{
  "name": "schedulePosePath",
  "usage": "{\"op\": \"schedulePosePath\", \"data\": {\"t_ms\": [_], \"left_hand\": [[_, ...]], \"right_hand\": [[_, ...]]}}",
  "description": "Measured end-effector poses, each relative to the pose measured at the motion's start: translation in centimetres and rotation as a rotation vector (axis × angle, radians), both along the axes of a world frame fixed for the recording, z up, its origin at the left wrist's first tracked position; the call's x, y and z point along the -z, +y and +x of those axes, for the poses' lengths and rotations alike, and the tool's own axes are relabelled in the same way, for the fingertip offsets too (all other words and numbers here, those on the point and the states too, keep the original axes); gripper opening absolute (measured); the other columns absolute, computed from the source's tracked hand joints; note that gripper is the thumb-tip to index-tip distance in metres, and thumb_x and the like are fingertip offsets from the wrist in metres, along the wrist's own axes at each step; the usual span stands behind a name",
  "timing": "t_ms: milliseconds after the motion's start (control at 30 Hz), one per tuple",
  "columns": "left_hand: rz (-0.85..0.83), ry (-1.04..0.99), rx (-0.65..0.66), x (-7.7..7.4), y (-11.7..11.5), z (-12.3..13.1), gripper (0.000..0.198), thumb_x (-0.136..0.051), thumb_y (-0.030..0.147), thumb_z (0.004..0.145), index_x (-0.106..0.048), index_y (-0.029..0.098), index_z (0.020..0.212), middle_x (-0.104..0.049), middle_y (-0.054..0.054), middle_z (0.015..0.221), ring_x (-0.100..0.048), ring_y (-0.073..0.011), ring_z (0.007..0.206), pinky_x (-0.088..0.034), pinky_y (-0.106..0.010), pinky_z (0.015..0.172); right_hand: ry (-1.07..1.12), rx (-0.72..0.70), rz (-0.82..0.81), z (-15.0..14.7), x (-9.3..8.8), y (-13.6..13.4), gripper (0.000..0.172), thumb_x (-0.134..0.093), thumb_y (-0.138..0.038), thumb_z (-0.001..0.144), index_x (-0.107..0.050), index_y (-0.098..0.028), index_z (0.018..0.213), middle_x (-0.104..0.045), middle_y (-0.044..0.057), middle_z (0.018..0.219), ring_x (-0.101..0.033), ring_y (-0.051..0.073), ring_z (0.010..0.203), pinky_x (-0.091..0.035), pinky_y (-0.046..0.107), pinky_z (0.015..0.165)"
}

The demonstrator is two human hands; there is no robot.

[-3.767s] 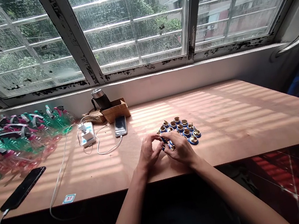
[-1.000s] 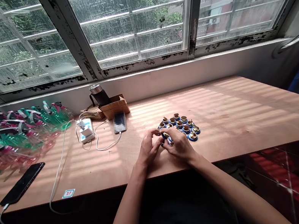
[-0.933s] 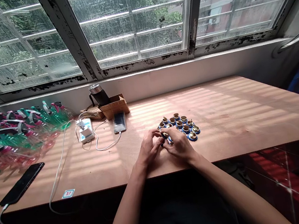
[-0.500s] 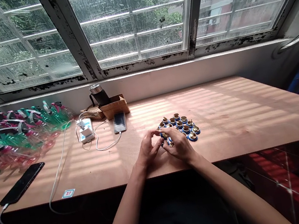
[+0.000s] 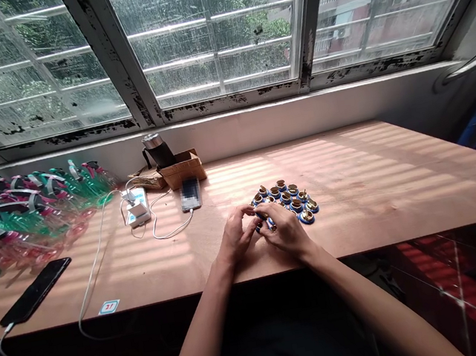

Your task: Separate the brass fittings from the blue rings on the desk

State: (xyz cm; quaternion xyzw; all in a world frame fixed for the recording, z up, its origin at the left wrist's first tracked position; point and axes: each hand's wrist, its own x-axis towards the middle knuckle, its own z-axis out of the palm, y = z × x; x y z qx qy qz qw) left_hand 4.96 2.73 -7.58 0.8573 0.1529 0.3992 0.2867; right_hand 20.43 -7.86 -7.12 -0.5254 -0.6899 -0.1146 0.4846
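A small blue-and-brass piece (image 5: 262,216) is pinched between the curled fingers of the left hand (image 5: 237,238) and the right hand (image 5: 287,232), at the near-left edge of a cluster of matching pieces (image 5: 291,200). Both forearms angle inward, wrists low above the wooden surface (image 5: 360,193).

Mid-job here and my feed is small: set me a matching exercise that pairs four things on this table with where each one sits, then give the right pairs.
Things:
1. Blue-and-brass round fittings
2. Black smartphone
3. Cardboard box
4. Pink and green plastic bottles

Places:
A. Heaped at the table's left end
B. Just beyond both hands
C. At the table's back edge, below the window
D. Near the front left edge, with a white cable attached

Pairs: 1-B, 2-D, 3-C, 4-A
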Motion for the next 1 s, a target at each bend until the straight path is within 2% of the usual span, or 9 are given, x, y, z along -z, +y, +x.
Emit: {"op": "schedulePosePath", "data": {"t_ms": [267,433,767,1000], "left_hand": [[0.024,-0.041,-0.002,0.05,0.03,-0.02,0.023,-0.062,0.032,0.101,-0.06,0.021,0.121,-0.068,-0.008,0.114,-0.063,-0.0224,0.107,-0.051,-0.038,0.096],[0.046,-0.075,0.005,0.0,-0.04,-0.11,0.026,-0.064,0.032,0.099,-0.06,0.021,0.123,-0.067,-0.009,0.114,-0.062,-0.0229,0.107,-0.051,-0.039,0.095],[0.031,-0.043,0.001,0.0,-0.22,0.05,0.027,-0.066,0.034,0.097,-0.056,0.021,0.118,-0.066,-0.008,0.114,-0.062,-0.0221,0.104,-0.05,-0.038,0.094],[-0.007,0.02,0.03,0.14,-0.19,-0.18,0.032,-0.059,0.035,0.1,-0.054,0.02,0.128,-0.065,-0.009,0.115,-0.062,-0.0233,0.106,-0.051,-0.038,0.096]], "right_hand": [[0.019,-0.017,0.02,0.08,-0.03,0.04,0.048,-0.058,-0.005,0.088,-0.059,-0.025,0.132,-0.071,0.009,0.122,-0.068,0.028,0.116,-0.059,0.046,0.102],[0.057,-0.028,-0.017,0.03,-0.28,-0.15,0.053,-0.061,-0.01,0.09,-0.055,-0.025,0.14,-0.071,0.01,0.127,-0.069,0.029,0.118,-0.059,0.047,0.102],[0.053,-0.051,-0.038,-0.05,-0.31,-0.28,0.059,-0.057,-0.002,0.085,-0.056,-0.026,0.139,-0.072,0.008,0.126,-0.069,0.027,0.118,-0.059,0.046,0.102],[0.035,-0.052,-0.028,-0.03,-0.37,-0.12,0.052,-0.058,-0.004,0.086,-0.057,-0.026,0.133,-0.071,0.008,0.12,-0.069,0.027,0.113,-0.06,0.045,0.099]]}}
